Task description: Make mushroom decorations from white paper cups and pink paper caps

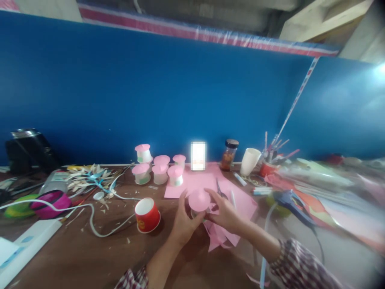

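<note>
Between my two hands is a small paper cup topped with a round pink paper disc (199, 200); most of the cup's side is hidden by fingers. My left hand (187, 220) wraps its left side, thumb in front. From the right, my right hand (224, 212) grips it with thumb and fingers. Pink paper sheets (192, 180) and cut scraps (217, 237) lie behind and under the hands. A pair of scissors (221, 190) rests on the pink paper. Left of my hands, a red paper cup (147, 215) stands with its white inside showing.
Several pink-topped cups (175, 176) stand at the back left. A lidded jar (229, 155), a white cup (250, 160) and a red pot of tools (268, 168) line the back. At right lies a blue glue gun (293, 206). A white cable (93, 220) crosses the left side.
</note>
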Tool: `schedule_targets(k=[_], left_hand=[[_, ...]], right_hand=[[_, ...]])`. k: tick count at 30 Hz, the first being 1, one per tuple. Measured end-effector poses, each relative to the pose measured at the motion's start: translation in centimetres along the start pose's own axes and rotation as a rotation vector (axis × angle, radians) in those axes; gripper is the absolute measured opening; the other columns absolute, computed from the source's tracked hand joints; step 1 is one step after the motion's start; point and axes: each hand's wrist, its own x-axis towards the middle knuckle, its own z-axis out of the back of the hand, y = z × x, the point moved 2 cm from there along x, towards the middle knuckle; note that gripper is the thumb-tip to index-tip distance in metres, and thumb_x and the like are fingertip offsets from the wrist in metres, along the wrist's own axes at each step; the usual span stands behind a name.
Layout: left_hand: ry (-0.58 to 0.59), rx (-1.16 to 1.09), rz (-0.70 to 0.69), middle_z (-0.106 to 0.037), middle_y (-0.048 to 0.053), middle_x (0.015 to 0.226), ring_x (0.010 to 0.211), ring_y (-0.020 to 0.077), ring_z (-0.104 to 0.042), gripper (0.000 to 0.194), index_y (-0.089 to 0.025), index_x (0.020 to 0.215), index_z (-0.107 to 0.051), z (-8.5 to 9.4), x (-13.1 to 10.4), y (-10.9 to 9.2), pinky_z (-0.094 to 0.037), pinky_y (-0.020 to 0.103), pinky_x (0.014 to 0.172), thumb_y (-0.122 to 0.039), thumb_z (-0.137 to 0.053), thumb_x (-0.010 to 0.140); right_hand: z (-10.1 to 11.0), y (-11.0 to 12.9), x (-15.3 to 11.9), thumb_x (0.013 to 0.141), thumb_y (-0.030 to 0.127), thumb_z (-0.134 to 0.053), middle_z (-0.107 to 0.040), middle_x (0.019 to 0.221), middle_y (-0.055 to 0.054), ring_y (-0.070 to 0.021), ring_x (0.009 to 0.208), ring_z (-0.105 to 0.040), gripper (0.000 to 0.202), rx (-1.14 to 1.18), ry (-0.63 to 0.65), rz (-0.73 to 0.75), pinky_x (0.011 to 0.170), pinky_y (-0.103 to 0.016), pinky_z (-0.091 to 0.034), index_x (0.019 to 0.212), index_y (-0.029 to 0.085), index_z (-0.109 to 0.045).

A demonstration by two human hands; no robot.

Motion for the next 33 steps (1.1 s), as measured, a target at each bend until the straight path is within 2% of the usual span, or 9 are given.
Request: schedule_targets(k=[6, 9, 12, 14, 19, 22, 27, 33], left_hand=[[-0.002, -0.148, 0.002, -0.049, 0.015, 0.133, 0.127, 0.0261, -0.048, 0.087, -0.020, 0.137, -0.022, -0.1, 0.1, 1.0, -0.039, 0.042, 0.105, -0.028, -0.074, 0.069], [-0.074, -0.103, 0.032, -0.050, 0.015, 0.130, 0.127, 0.0246, -0.048, 0.075, -0.019, 0.133, -0.028, 0.0, 0.2, 1.7, -0.035, 0.042, 0.109, -0.031, -0.071, 0.072], [-0.152, -0.069, 0.109, -0.051, 0.018, 0.126, 0.120, 0.0239, -0.053, 0.060, -0.015, 0.126, -0.035, 0.1, 0.4, 2.3, -0.038, 0.043, 0.106, -0.031, -0.065, 0.076], [-0.163, -0.049, 0.117, -0.053, 0.018, 0.124, 0.117, 0.0237, -0.055, 0.053, -0.015, 0.121, -0.039, 0.1, 0.5, 2.2, -0.041, 0.043, 0.103, -0.029, -0.063, 0.077], [-0.071, 0.160, 0.035, -0.060, 0.015, 0.111, 0.104, 0.0229, -0.060, 0.035, -0.014, 0.113, -0.050, -0.2, 0.2, 1.4, -0.047, 0.041, 0.094, -0.025, -0.057, 0.081], [0.017, 0.278, -0.039, -0.063, 0.012, 0.099, 0.093, 0.0219, -0.062, 0.026, -0.015, 0.109, -0.055, -0.4, -0.3, 1.2, -0.049, 0.039, 0.086, -0.025, -0.051, 0.085], [0.107, 0.462, -0.213, -0.064, 0.013, 0.099, 0.093, 0.0236, -0.062, 0.026, -0.015, 0.109, -0.058, -0.5, -1.0, 1.7, -0.048, 0.041, 0.087, -0.021, -0.051, 0.084], [0.115, 0.503, -0.252, -0.065, 0.012, 0.101, 0.095, 0.0249, -0.061, 0.028, -0.020, 0.107, -0.058, -0.9, -1.0, 3.2, -0.050, 0.041, 0.085, -0.015, -0.054, 0.080]], right_hand=[[0.4, 0.2, 1.1, 0.069, 0.015, -0.066, -0.063, 0.104, -0.007, -0.0199, 0.084, -0.062, 0.068, -0.026, -0.045, 0.032, 0.070, -0.033, -0.053, 0.132, 0.022, -0.042], [1.2, 0.6, 2.5, 0.073, 0.020, -0.065, -0.064, 0.097, -0.007, -0.0215, 0.083, -0.064, 0.060, 0.037, -0.074, -0.021, 0.067, -0.034, -0.055, 0.129, 0.019, -0.043], [2.2, 1.3, 4.6, 0.076, 0.027, -0.064, -0.065, 0.100, -0.010, -0.0234, 0.087, -0.065, 0.056, 0.108, -0.101, -0.055, 0.066, -0.037, -0.056, 0.127, 0.018, -0.043], [2.8, 1.5, 6.3, 0.074, 0.028, -0.067, -0.065, 0.103, -0.011, -0.0243, 0.090, -0.065, 0.056, 0.119, -0.162, -0.039, 0.068, -0.038, -0.057, 0.124, 0.017, -0.045], [3.2, 1.4, 11.8, 0.067, 0.027, -0.072, -0.065, 0.103, -0.013, -0.0254, 0.090, -0.064, 0.059, 0.078, -0.294, -0.007, 0.073, -0.039, -0.054, 0.119, 0.014, -0.045], [2.4, 2.1, 15.6, 0.068, 0.026, -0.070, -0.063, 0.107, -0.013, -0.0242, 0.090, -0.064, 0.059, 0.075, -0.309, 0.015, 0.072, -0.037, -0.053, 0.119, 0.015, -0.044], [-0.8, 4.5, 21.0, 0.068, 0.029, -0.071, -0.063, 0.106, -0.009, -0.0219, 0.091, -0.063, 0.061, 0.046, -0.292, 0.062, 0.075, -0.034, -0.051, 0.120, 0.018, -0.043], [-5.1, 6.6, 24.8, 0.070, 0.035, -0.069, -0.063, 0.106, -0.011, -0.0252, 0.093, -0.062, 0.060, -0.026, -0.250, 0.011, 0.075, -0.036, -0.049, 0.121, 0.017, -0.044]])
